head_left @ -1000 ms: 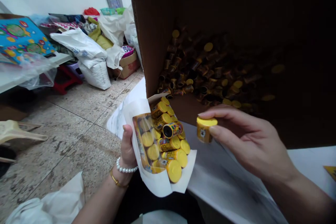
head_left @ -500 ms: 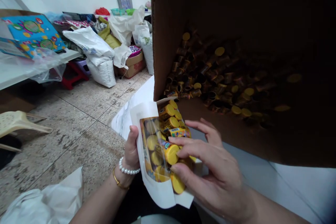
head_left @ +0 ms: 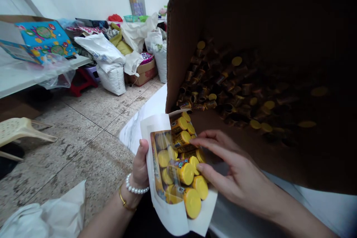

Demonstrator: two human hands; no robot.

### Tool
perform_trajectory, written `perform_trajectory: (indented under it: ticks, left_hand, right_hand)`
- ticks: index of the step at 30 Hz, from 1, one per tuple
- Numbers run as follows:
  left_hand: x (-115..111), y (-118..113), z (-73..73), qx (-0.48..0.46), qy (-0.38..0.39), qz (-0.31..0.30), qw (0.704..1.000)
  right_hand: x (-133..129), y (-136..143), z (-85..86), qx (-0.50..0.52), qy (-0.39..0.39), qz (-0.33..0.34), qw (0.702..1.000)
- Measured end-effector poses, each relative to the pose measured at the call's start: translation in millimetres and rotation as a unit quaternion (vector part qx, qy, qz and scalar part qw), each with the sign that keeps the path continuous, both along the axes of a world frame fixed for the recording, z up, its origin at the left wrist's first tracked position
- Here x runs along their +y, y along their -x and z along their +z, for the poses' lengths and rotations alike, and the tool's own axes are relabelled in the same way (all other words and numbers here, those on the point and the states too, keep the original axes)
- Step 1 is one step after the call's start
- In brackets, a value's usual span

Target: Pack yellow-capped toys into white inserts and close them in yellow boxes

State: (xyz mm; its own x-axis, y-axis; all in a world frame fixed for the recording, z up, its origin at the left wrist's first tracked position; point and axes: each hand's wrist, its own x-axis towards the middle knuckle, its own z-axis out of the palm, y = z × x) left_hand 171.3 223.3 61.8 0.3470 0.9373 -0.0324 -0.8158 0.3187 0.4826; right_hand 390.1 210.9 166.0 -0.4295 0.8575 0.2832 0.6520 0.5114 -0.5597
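Observation:
My left hand (head_left: 141, 165) grips the side of a white carton (head_left: 160, 212) with a clear window, its thumb along the edge. Small tubs with yellow lids (head_left: 192, 202) fill the carton, several lying on their sides with lids facing me. At the carton's open side, my right hand (head_left: 227, 167) has thumb and fingertips around one small yellow-lidded tub (head_left: 200, 155) among the others. Just beyond stands a large cardboard box (head_left: 181, 52) tipped toward me, with many similar tubs (head_left: 214, 85) heaped in its dark inside.
A marbled white tabletop (head_left: 145, 115) lies under the large box. To the left are a cream plastic stool (head_left: 25, 132), a table (head_left: 41, 76) with a blue printed box (head_left: 46, 37), and stuffed white sacks (head_left: 111, 78). White cloth or sheeting (head_left: 52, 212) lies at lower left.
My right hand has shifted slightly right and its fingers have moved to another spot among the tubs. The tubs at the carton's near end now lie lids outward. The view has tilted slightly.

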Motion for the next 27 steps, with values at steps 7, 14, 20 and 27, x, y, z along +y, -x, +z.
perform_trajectory:
  ticks: [7,14,20,27]
  left_hand:
    - [-1,0,7.0,-0.005,-0.024,-0.003,1.0]
    - [-2,3,5.5,-0.003,0.0,0.05,0.999]
    - [0,-1,6.2,0.006,-0.006,0.024,1.0]
    - [0,1,8.3,0.034,-0.005,0.013,0.999]
  right_hand:
    - [9,-40,14.7,-0.121,0.016,0.018,0.992]
    - [-8,-90,-11.5,-0.162,0.067,-0.143,0.974]
    - [-27,-85,-54.4,-0.178,0.05,-0.103,0.977]
    - [-2,-53,-21.3,-0.078,0.098,-0.109,0.986]
